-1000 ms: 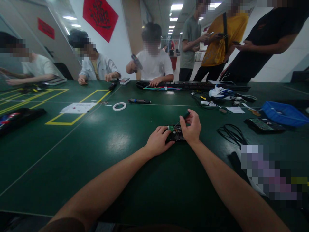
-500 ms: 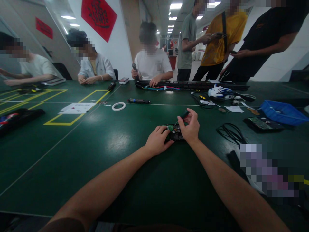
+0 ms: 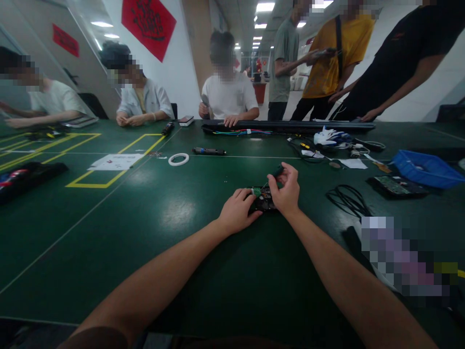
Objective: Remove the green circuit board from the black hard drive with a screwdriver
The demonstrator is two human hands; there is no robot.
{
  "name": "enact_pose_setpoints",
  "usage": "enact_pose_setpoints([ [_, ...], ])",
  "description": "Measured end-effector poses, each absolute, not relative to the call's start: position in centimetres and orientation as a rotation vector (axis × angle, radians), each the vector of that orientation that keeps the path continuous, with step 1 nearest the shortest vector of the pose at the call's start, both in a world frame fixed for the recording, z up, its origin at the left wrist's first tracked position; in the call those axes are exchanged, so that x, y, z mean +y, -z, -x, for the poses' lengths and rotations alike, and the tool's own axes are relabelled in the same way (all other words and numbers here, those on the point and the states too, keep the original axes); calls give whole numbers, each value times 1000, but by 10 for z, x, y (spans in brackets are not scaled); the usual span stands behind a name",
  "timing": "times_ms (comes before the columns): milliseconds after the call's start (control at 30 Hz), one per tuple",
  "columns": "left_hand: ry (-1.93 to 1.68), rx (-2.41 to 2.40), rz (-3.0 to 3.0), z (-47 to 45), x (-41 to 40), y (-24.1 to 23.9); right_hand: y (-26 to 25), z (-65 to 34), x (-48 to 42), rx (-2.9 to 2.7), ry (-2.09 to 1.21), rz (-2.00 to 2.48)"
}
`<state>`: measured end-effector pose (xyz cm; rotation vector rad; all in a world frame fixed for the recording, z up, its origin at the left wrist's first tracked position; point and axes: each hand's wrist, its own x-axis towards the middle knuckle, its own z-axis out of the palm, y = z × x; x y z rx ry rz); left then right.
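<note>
A small black device housing with a green circuit board inside lies on the green table in front of me. My left hand grips its left end, fingers along the far side and thumb at the near edge. In my right hand is a screwdriver with a dark handle, held tilted between thumb and fingers. Its thin shaft points down and left toward the board. Whether the tip touches a screw is too small to make out. My right hand covers the housing's right end.
Beyond the device lie a dark pen-shaped tool and a white tape ring. To the right are a coiled black cable, an opened circuit-board unit and a blue bin. A person across holds a long black bar.
My hands, the screwdriver and the device look almost unmoved. Across the table the long black bar has turned slightly, and the person in black has lowered a hand to its right end.
</note>
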<state>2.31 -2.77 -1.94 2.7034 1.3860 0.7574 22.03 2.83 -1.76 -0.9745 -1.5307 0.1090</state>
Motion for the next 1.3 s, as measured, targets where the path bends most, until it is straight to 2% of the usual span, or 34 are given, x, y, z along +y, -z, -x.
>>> enact_pose_setpoints([
  [133, -760, 1385, -2712, -23, -28, 19, 14, -218, 25, -1583, -39, 986],
  [367, -756, 1382, -2700, -24, -28, 20, 20, -215, 28, -1605, -272, 893],
  [667, -744, 1383, -2719, -23, -27, 19, 16, -221, 29, -1629, 6, 1002],
  [933, -733, 1405, -2716, -23, -27, 20, 18, -217, 27, -1633, -244, 890],
  [1167, -758, 1384, -2721, -22, -26, 22, 17, -221, 27, -1605, -11, 1019],
  [1300, -763, 1388, -2710, -23, -27, 22, 14, -220, 25, -1621, 3, 1015],
])
